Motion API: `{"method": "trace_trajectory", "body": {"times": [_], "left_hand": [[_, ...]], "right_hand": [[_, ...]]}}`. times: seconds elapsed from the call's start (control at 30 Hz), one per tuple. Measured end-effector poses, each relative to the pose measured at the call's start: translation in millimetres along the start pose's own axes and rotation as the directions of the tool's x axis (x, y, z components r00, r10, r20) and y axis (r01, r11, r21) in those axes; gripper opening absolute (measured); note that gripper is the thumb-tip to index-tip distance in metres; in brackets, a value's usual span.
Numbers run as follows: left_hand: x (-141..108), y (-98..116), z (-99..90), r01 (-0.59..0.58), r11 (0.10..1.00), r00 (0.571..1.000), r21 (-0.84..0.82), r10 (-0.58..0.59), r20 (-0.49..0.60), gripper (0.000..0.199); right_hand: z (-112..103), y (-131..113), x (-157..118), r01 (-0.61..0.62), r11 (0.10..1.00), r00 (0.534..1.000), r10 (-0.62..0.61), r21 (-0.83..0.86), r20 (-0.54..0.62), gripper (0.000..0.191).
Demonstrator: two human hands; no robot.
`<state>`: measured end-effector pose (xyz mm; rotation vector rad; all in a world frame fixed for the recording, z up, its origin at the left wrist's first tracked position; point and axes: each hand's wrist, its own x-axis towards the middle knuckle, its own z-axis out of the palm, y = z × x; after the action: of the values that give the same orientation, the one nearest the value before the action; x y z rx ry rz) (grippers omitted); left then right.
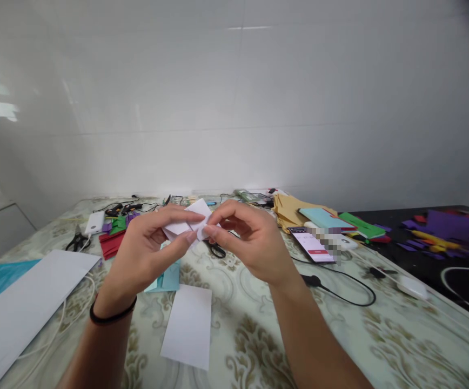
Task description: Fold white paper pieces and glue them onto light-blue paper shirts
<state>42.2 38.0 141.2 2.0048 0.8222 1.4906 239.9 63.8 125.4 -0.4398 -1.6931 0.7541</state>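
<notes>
Above the middle of a counter (234, 302) with a leafy pattern, seen from the wearer's head, two bare hands hold a small folded white paper (199, 207) up in the air. The left grip (143, 240) pinches it between thumb and fingers from the left, seemingly to steady it, while the right grip (256, 237) pinches its right edge with thumb and fingertips, probably because fine folds need control from both sides. Raising it close to eye line likely keeps its creases in sight; whether the fingers are pressing or parting a layer cannot be told. Below lies a white rectangle (188, 327), flat and within easy reach, just beside a light blue folded paper (172, 276). At left, a large white sheet (35, 308) overlaps a blue sheet (5, 275), perhaps set aside to leave working room. A phone (313, 246) lies face up at right, its lit screen seemingly placed for glancing at. Counted: two hands, one held paper, one white rectangle, one light blue folded paper, one large white sheet, one blue sheet, one phone, and two pairs of scissors, one at left (78, 239), another (216, 249) behind the hands. Brightly coloured papers towards the back overlap too much to count.
</notes>
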Motion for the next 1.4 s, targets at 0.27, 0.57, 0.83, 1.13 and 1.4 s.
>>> {"method": "trace_trajectory", "body": {"times": [0.27, 0.57, 0.83, 1.13, 1.4], "left_hand": [[0, 5, 2.7, 0.087, 0.993, 0.995, 0.077, -0.082, -0.064, 0.011], [0, -4, 3.0, 0.094, 0.995, 0.994, 0.030, -0.092, -0.058, 0.012], [-2, -6, 5.5, 0.083, 0.996, 0.993, 0.020, -0.081, -0.086, 0.017], [-1, -5, 8.9, 0.010, 1.000, 0.978, -0.004, -0.011, -0.210, 0.020], [-3, -9, 11.0, -0.092, 0.990, 0.960, 0.106, 0.117, -0.253, 0.025]], "right_hand": [[0, 2, -2, -0.012, 0.999, 1.000, 0.011, -0.049, -0.021, 0.011], [0, 1, -2, -0.035, 0.997, 0.998, 0.032, -0.065, -0.051, 0.021], [0, 1, -2, -0.083, 0.996, 0.993, 0.078, -0.046, -0.085, 0.031], [-2, 0, 2, -0.148, 0.982, 0.988, 0.151, 0.119, -0.013, 0.022], [2, -1, 3, -0.192, 0.956, 0.979, 0.204, 0.223, -0.031, 0.022]]}}
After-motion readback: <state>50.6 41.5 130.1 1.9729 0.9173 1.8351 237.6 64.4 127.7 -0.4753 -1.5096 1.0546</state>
